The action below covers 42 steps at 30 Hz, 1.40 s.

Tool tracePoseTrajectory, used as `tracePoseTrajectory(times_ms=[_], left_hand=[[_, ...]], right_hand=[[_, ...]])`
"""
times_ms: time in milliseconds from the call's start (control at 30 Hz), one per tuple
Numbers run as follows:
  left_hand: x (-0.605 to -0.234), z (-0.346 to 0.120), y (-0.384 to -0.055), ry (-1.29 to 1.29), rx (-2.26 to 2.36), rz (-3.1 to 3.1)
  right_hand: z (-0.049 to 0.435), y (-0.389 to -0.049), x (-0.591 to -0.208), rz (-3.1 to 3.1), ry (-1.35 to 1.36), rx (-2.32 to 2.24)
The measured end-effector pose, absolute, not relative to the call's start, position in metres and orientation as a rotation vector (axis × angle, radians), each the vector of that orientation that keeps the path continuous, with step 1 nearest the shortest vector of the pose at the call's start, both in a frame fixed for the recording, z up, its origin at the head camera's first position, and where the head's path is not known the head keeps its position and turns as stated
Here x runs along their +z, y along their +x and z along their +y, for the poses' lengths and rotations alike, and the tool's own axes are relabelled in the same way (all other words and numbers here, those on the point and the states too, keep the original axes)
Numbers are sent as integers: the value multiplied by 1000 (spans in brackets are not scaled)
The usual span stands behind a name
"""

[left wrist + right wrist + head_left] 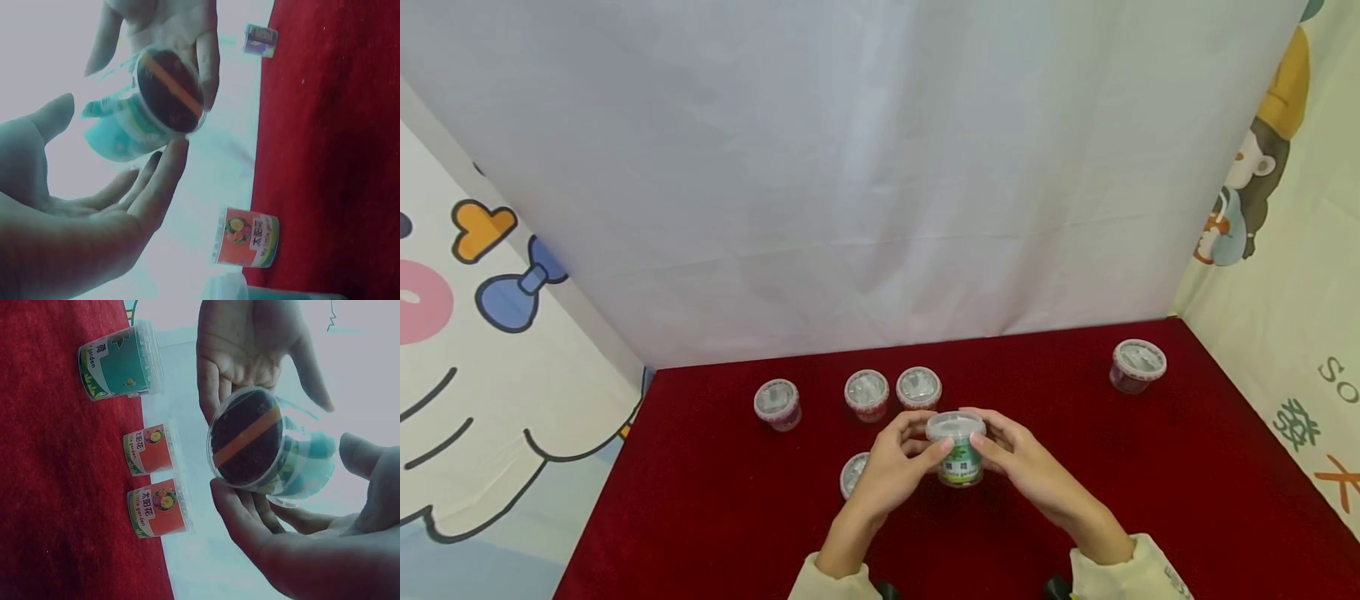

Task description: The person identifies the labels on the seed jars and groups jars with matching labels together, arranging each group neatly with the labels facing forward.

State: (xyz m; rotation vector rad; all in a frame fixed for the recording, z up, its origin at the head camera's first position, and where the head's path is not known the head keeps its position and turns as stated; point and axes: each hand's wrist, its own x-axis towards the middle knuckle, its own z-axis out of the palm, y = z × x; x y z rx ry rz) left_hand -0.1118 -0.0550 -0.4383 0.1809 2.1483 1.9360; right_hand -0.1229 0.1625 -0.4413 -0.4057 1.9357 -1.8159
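A clear plastic cup [961,463] with a green "little garden" label and a pale lid is off the table, held between both hands. My left hand [889,468] grips its left side, thumb at the front near the lid. On the opposite side my right hand [1028,467] grips it the same way. Seen from below in the right wrist view, the cup's base [247,437] shows dark contents crossed by an orange strip. Another green-labelled cup [115,362] stands on the table, partly hidden by my left hand in the head view.
Two orange-labelled cups [867,397] [918,387] stand beyond the hands. A purple-labelled cup [778,405] is to their left, and another lidded cup [1137,367] stands far right. Red cloth [700,500] covers the table; a white curtain [850,167] hangs behind it.
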Motion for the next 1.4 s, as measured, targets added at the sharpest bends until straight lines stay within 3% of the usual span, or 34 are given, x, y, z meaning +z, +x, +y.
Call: tracePoseTrajectory(times_ms=[667,1400], left_hand=[[-436,-72,-111,272,1643,2373],[-445,-63,-106,401,1240,2707]], right_hand=[[161,-132,-464,1929,-662,-1745],[160,-140,-497,1896,-759,-1657]])
